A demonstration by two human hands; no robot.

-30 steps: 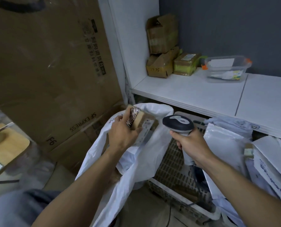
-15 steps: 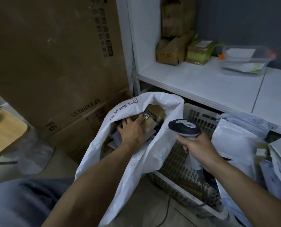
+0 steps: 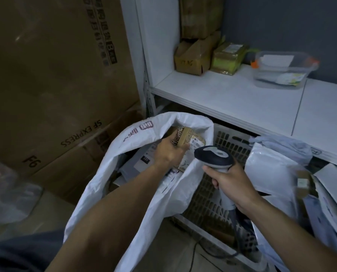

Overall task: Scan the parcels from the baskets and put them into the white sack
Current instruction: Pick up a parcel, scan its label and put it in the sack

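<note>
Cardboard cartons stood far left, one marked SF EXPRESS. Next to them the white sack gaped open w/ other pkgs inside. Left hand was down in its mouth, fingers curled round a small brown parcel, label facing up. Right hand clenched the scanner by its grip, head just beside the sack rim. Behind sat the basket. White mailers lay further right, under the shelf.
</note>
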